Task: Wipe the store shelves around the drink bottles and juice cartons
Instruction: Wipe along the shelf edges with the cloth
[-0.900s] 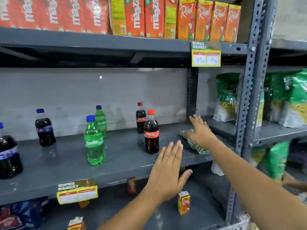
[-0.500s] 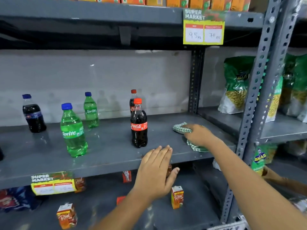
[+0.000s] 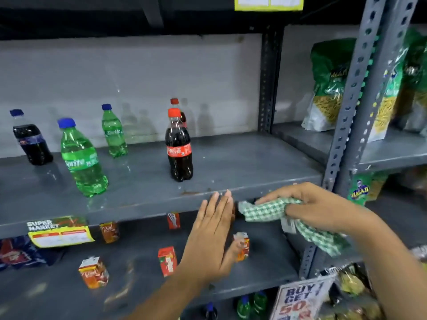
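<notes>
My right hand [image 3: 316,204] grips a green-and-white checked cloth [image 3: 268,210] just below the front edge of the grey middle shelf [image 3: 231,158], with the cloth's tail hanging down. My left hand [image 3: 212,236] is flat with its fingers together, held in front of the lower shelf [image 3: 46,294], its fingertips at the middle shelf's edge. On the middle shelf stand a Coca-Cola bottle [image 3: 179,148] with a second one [image 3: 178,107] behind it, two Sprite bottles [image 3: 82,160] [image 3: 114,132] and a dark cola bottle [image 3: 31,139]. Several small juice cartons [image 3: 93,272] [image 3: 167,260] sit on the lower shelf.
A perforated grey upright [image 3: 360,95] divides this bay from the right one, where green snack bags [image 3: 328,86] stand. Yellow price tags [image 3: 60,232] hang on the shelf edges. A "Buy 1 get" sign [image 3: 300,299] and more bottles [image 3: 251,306] are below.
My right hand has drawn the cloth off the middle shelf's top, over the front edge and down. My left hand has dropped slightly. The view has tilted down, showing more of the lower shelf.
</notes>
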A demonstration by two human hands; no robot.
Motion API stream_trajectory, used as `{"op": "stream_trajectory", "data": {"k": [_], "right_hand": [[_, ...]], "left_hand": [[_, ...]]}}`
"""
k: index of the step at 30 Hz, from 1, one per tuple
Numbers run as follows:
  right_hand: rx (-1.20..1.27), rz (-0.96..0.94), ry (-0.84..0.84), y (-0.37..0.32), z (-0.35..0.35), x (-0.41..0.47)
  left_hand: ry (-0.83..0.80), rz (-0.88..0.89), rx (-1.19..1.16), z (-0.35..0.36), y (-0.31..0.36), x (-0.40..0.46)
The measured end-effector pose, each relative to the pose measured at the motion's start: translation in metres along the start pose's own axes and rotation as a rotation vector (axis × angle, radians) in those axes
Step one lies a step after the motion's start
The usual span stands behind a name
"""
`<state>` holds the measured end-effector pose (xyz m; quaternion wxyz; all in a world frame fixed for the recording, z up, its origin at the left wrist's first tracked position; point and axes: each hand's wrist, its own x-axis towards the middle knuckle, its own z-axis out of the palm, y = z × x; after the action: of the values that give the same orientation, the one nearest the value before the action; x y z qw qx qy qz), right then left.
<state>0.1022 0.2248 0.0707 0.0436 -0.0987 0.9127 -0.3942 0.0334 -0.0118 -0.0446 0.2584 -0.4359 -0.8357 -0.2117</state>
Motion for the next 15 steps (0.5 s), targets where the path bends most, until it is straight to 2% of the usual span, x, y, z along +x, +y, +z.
{"op": "stream_trajectory", "data": {"k": [2,6,10,13,15], "right_hand": [[0.031,0.069,0.054,0.035,0.026,-0.009],[0.266,0.36,0.322,0.122,0.1,-0.001],[0.371,0.648,0.638,0.187,0.168,0.021],[0.337,0.675,0.754,0.202,0.188,0.044],[0.325,0.642,0.806,0.21,0.188,0.066]], "left_hand": [[-0.084,-0.041,-0.059,0.024,0.007,-0.024],[-0.344,-0.264,-0.11,0.087,0.013,-0.07],[-0.594,-0.372,-0.096,0.153,0.003,-0.11],[-0.744,-0.368,0.0,0.186,-0.008,-0.131],[-0.77,-0.394,0.017,0.196,-0.013,-0.134]]}}
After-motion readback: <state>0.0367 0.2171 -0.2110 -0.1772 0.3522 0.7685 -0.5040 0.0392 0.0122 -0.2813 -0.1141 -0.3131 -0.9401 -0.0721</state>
